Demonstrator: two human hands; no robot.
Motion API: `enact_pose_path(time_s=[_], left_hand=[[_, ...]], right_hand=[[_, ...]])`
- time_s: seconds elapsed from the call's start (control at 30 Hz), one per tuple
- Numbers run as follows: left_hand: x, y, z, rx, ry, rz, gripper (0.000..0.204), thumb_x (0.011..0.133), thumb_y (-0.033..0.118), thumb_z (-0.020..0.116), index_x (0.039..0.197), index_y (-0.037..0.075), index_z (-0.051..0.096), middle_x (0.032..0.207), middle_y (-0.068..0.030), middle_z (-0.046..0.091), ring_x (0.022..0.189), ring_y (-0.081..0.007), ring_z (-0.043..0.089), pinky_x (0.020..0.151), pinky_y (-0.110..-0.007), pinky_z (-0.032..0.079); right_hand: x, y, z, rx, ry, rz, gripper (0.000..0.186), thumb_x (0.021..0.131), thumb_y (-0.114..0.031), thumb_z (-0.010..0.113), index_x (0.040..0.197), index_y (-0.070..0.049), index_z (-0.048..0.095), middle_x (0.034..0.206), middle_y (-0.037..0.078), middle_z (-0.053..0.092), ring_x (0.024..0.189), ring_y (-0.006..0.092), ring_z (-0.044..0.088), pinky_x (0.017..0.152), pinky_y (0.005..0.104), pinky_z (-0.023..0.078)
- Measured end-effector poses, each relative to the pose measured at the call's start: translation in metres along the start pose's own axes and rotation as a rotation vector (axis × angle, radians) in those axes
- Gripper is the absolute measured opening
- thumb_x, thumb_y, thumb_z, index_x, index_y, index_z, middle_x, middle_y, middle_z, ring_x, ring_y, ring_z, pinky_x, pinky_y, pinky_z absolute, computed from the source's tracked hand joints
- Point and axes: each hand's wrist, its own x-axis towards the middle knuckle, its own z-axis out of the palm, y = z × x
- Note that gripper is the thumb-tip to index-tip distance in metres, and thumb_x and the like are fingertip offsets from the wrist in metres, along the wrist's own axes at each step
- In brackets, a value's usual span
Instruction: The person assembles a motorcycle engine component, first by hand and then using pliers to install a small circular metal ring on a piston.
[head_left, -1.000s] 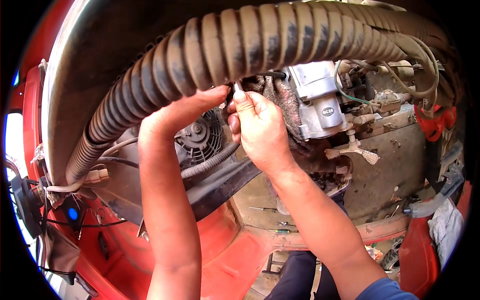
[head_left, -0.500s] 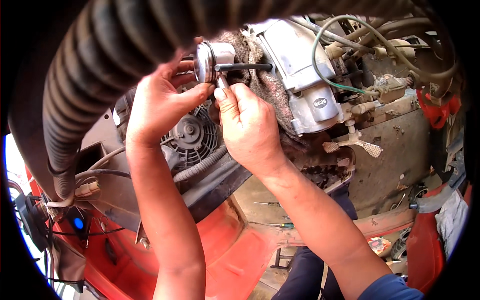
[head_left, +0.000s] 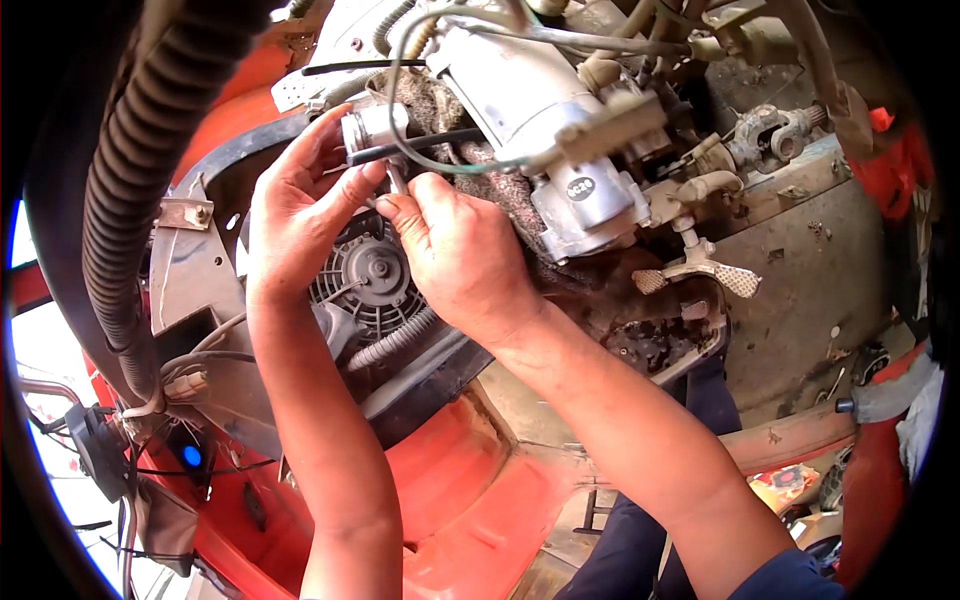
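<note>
A shiny piston with ring grooves stands out beside the engine. My left hand has its fingers curled round the piston's left side, thumb towards its lower edge. In my right hand, thumb and forefinger pinch a short metal rod just below the piston; its lower part is hidden in the fist. A dark stud crosses in front of the piston from the engine. Grey cloth is bunched behind the stud, against the silver engine casing.
Below my hands is a round fan with a corrugated hose. A thick ribbed hose hangs close on the left. A green-grey cable loops across the engine. A foot pedal juts out right; red body panels lie lower down.
My view has shifted, so the engine and piston sit further left and the ribbed hose has swung left. Both hands keep their hold at the piston.
</note>
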Motion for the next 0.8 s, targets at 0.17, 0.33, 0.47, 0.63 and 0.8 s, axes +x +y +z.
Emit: enact_pose_path(time_s=[0.17,0.33,0.47,0.63,0.8], left_hand=[[0.0,0.0,-0.003,-0.027,-0.002,-0.071,0.059,0.095,0.004,0.075,0.147,-0.006,0.05,0.13,-0.0136,0.068,0.116,-0.0179,0.066,0.102,-0.033,0.052],[-0.002,0.003,-0.003,0.033,0.008,-0.098,0.06,0.096,0.009,0.075,0.149,-0.002,0.05,0.122,-0.012,0.072,0.106,-0.0156,0.068,0.095,-0.031,0.053],[-0.004,0.006,-0.002,0.151,0.034,-0.106,0.06,0.097,0.009,0.073,0.151,-0.001,0.049,0.123,-0.0123,0.071,0.105,-0.0156,0.068,0.095,-0.031,0.053],[-0.008,0.001,0.003,0.141,0.031,-0.043,0.061,0.099,0.013,0.071,0.153,-0.001,0.046,0.125,-0.0113,0.07,0.109,-0.0164,0.066,0.099,-0.032,0.051],[-0.011,-0.009,0.001,0.079,0.08,-0.092,0.06,0.101,0.011,0.067,0.155,-0.001,0.044,0.135,-0.0121,0.065,0.119,-0.0177,0.062,0.103,-0.034,0.048]], right_hand=[[0.003,0.004,0.0,0.109,0.013,-0.015,0.029,0.101,-0.023,0.064,0.087,0.002,0.059,0.071,0.026,0.066,0.07,0.0447,0.069,0.06,0.0529,0.053],[0.0,0.005,0.002,0.129,0.017,0.012,0.029,0.102,-0.023,0.063,0.088,0.002,0.062,0.072,0.025,0.068,0.071,0.042,0.071,0.062,0.05,0.055],[-0.004,0.004,0.008,0.136,0.08,0.029,0.027,0.1,-0.022,0.067,0.087,0.001,0.059,0.072,0.023,0.067,0.069,0.0413,0.069,0.059,0.0485,0.054],[-0.006,0.004,0.017,0.059,0.118,0.038,0.029,0.102,-0.024,0.064,0.086,-0.001,0.056,0.068,0.021,0.065,0.068,0.0391,0.07,0.059,0.0469,0.055],[-0.006,0.008,0.009,0.233,0.077,0.048,0.029,0.104,-0.025,0.062,0.089,0.0,0.056,0.07,0.021,0.066,0.071,0.0381,0.071,0.06,0.0454,0.056]])
